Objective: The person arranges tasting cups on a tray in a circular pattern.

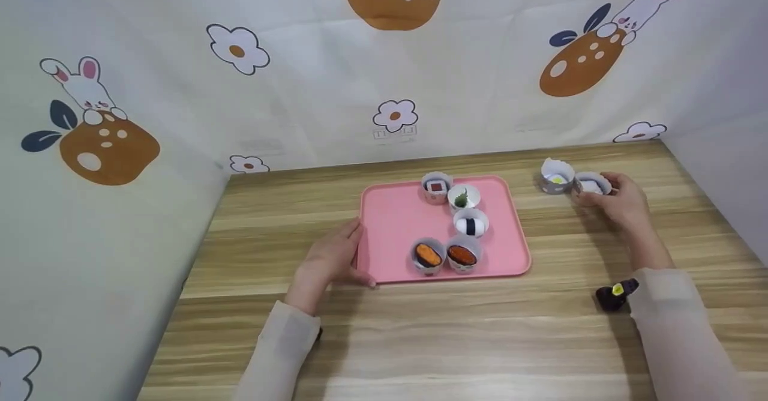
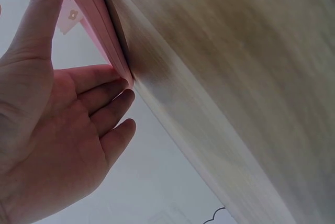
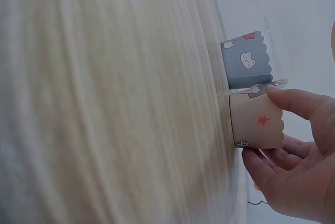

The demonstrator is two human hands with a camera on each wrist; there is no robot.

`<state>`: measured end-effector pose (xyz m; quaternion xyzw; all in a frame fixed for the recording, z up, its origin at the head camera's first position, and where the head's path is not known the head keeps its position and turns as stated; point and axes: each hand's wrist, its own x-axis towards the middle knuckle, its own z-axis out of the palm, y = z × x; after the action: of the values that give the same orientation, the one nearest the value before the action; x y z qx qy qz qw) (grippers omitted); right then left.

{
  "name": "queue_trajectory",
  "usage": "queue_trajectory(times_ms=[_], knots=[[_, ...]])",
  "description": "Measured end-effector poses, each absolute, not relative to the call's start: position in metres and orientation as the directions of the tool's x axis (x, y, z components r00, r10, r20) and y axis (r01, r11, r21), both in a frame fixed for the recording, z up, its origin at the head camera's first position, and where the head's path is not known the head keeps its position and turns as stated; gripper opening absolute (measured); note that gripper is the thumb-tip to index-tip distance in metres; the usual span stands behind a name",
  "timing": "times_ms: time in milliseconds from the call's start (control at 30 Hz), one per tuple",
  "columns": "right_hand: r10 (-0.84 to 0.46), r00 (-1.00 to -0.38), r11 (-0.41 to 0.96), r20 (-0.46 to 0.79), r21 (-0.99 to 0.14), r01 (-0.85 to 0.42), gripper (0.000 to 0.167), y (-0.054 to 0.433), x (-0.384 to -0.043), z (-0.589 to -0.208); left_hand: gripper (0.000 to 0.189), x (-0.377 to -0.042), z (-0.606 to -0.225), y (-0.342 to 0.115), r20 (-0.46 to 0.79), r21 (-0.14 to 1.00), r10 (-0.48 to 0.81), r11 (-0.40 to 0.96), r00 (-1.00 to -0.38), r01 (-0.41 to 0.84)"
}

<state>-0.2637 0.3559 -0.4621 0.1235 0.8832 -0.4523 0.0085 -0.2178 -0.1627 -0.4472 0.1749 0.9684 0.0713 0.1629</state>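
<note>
My right hand (image 1: 624, 200) pinches a paper baking cup (image 3: 256, 122) between thumb and fingers at the back right of the table. The cup is pale with a red star, and something white lies inside it. Right beside it stands a blue-grey paper cup (image 3: 247, 62) with a white and yellow piece in it. At the left edge of the pink tray (image 1: 390, 221) rests my left hand (image 1: 327, 257), its fingers extended along the rim and its thumb near the front corner. Several paper cups with toy sushi stand on the tray, including an orange-topped one (image 1: 428, 256) and a red-brown one (image 1: 462, 256).
Farther back on the tray are cups with a black-banded white piece (image 1: 471, 227), a green-leaf piece (image 1: 461, 199) and a dark square roll (image 1: 437, 187). A dark wrist device (image 1: 615, 295) sits by my right sleeve. A printed cloth wall (image 1: 312, 107) borders the wooden table.
</note>
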Motion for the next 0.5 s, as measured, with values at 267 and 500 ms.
queue_trajectory(times_ms=[267, 500], knots=[[0.241, -0.962, 0.554, -0.128, -0.796, 0.245, 0.078, 0.3556, -0.2628, -0.4610, 0.122, -0.2182, -0.4478, -0.1632, -0.284, 0.198, 0.364, 0.927, -0.887, 0.318], [0.264, -0.955, 0.535, -0.137, -0.803, 0.263, 0.077, 0.3571, -0.2617, -0.4626, 0.122, -0.2182, -0.4486, -0.1628, -0.281, 0.187, 0.362, 0.929, -0.889, 0.319]])
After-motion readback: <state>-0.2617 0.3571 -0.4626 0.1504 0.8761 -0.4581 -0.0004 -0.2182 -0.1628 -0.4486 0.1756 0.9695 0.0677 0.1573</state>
